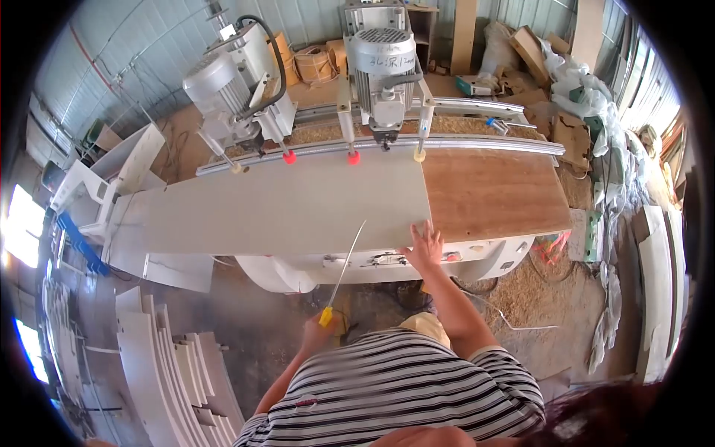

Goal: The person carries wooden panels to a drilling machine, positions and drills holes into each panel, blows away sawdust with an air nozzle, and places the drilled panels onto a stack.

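Note:
My left hand [319, 333] is closed around the yellow grip of a long, thin-rodded tool, which looks like an air blow gun [345, 273]. Its pale rod points up and away, over the front edge of a light grey board [298, 201]. Fingers spread, my right hand [424, 247] lies on the front right corner of that board. The board's right end meets the brown wooden bed [491, 190] of a machine. Above the board stand two motor heads, a left one [223, 82] and a right one [383, 67], with red and yellow-tipped pressing rods beneath.
A metal rail [491, 147] runs along the board's back edge. Cut panels [153, 365] stand stacked at lower left. Sawdust [547, 298] and a thin hose [514, 325] lie on the floor. Plastic wrapping [611, 149] and long boards [655, 283] line the right side.

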